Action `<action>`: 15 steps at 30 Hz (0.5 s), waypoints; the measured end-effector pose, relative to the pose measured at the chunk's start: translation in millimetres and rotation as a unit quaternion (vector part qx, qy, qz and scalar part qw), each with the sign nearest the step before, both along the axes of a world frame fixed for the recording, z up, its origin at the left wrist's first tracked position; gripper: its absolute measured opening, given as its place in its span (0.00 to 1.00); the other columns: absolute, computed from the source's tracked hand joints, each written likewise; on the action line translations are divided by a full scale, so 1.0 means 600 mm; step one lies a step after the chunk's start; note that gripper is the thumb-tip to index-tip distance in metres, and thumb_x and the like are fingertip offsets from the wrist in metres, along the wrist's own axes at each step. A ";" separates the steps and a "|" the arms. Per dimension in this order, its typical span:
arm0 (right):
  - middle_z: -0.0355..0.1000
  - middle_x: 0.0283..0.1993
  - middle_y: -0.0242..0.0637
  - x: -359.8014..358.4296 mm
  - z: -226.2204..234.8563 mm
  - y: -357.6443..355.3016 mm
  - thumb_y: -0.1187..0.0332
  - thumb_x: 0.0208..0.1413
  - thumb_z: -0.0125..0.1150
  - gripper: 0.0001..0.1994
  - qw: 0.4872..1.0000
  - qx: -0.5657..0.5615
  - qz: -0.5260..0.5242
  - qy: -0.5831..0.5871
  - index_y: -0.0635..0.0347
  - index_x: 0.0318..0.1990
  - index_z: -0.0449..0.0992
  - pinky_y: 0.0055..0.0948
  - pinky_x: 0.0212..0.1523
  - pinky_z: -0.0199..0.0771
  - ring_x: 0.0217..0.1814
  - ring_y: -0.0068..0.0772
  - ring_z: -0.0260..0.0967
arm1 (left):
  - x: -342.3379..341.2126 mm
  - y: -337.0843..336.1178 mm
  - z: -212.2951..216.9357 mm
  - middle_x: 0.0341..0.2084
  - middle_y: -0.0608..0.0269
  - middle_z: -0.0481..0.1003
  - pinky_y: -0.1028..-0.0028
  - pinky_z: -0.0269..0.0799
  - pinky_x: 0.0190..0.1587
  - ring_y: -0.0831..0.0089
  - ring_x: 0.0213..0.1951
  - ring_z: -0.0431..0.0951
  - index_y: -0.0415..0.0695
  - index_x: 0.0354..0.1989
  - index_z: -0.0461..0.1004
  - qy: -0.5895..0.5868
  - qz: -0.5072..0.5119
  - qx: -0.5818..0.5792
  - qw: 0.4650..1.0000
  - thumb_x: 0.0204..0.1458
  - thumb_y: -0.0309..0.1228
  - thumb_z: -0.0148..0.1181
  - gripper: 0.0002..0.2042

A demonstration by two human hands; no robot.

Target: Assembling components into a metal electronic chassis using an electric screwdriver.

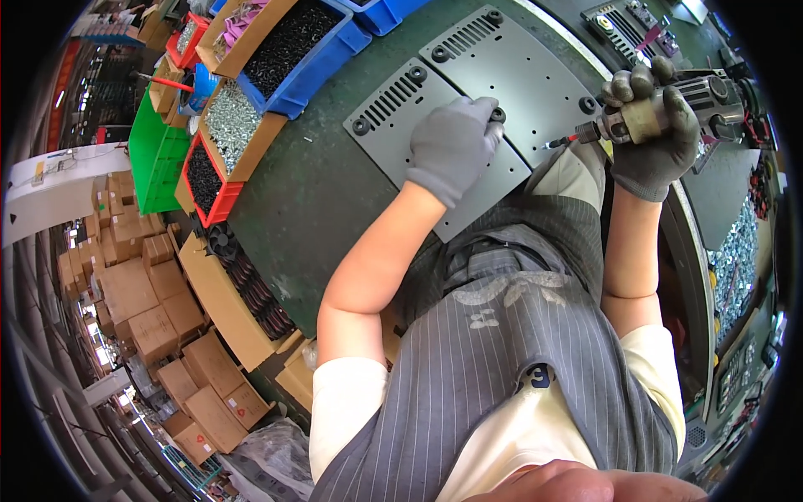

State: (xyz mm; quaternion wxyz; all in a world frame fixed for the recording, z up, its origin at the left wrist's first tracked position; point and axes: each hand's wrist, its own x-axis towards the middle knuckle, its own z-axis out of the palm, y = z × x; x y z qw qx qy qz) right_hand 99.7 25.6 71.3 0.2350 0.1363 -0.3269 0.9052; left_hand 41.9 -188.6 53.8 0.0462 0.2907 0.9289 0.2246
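Note:
Two dark grey metal panels [520, 77] with slots and small holes lie side by side at the table's front edge. Black round feet [587, 105] sit near several of their corners. My left hand [452, 142], in a grey glove, rests over the left panel [386, 115]. Its thumb and fingertips close around a black round foot [498, 115] at that panel's right edge. In my gloved right hand [657, 138] is a power screwdriver [640, 121], held nearly level. The tip of its bit [552, 145] points left, above the right panel's lower part; whether it touches cannot be told.
Far left on the green table [280, 197] stand a blue bin [309, 79] of black parts, a cardboard box of silver screws [232, 115], a red bin [219, 191] and a green bin [159, 155]. Black fans [222, 241] fill a carton. Loose metal parts [736, 263] lie at right.

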 end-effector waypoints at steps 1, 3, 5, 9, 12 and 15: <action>0.67 0.34 0.39 0.002 -0.001 0.004 0.63 0.48 0.52 0.20 1.000 0.012 -0.003 -0.010 0.63 0.49 0.64 0.37 0.42 0.65 0.38 0.38 0.65 | -0.002 0.007 -0.001 0.34 0.57 0.75 0.67 0.71 0.37 0.62 0.34 0.75 0.47 0.45 0.75 0.022 0.000 -0.004 1.000 0.47 0.41 0.60 0.18; 0.65 0.34 0.38 0.012 -0.001 0.000 0.62 0.48 0.52 0.21 0.998 0.047 -0.031 -0.039 0.63 0.50 0.64 0.35 0.42 0.63 0.37 0.36 0.63 | 0.000 0.018 -0.007 0.34 0.58 0.75 0.67 0.71 0.37 0.62 0.34 0.76 0.46 0.44 0.75 0.041 -0.002 -0.007 0.999 0.47 0.39 0.60 0.17; 0.64 0.34 0.37 0.015 -0.002 -0.001 0.61 0.49 0.52 0.22 0.993 0.092 -0.043 -0.062 0.64 0.50 0.63 0.33 0.42 0.61 0.37 0.34 0.61 | 0.014 0.024 -0.016 0.34 0.57 0.76 0.67 0.71 0.37 0.61 0.34 0.76 0.46 0.41 0.76 -0.047 -0.053 0.088 0.994 0.47 0.37 0.60 0.14; 0.68 0.31 0.42 0.003 0.003 -0.025 0.71 0.48 0.52 0.17 0.992 0.111 -0.046 -0.034 0.64 0.48 0.65 0.34 0.36 0.71 0.32 0.37 0.69 | 0.044 0.036 -0.030 0.33 0.55 0.76 0.66 0.71 0.37 0.60 0.33 0.76 0.45 0.41 0.75 -0.076 -0.038 0.072 0.994 0.47 0.36 0.59 0.14; 0.66 0.36 0.40 -0.005 0.001 -0.041 0.72 0.48 0.53 0.19 0.974 0.214 -0.034 -0.062 0.60 0.50 0.64 0.36 0.39 0.68 0.37 0.35 0.65 | 0.053 0.037 -0.026 0.33 0.55 0.76 0.65 0.71 0.37 0.58 0.33 0.76 0.45 0.41 0.75 -0.052 -0.026 0.067 0.996 0.47 0.36 0.58 0.14; 0.67 0.32 0.39 -0.020 -0.010 -0.071 0.77 0.45 0.54 0.19 0.970 0.226 -0.023 -0.083 0.59 0.48 0.64 0.36 0.35 0.70 0.33 0.34 0.67 | 0.055 0.043 -0.020 0.31 0.55 0.75 0.63 0.71 0.36 0.56 0.33 0.76 0.44 0.37 0.75 -0.050 -0.013 0.067 0.996 0.47 0.36 0.58 0.12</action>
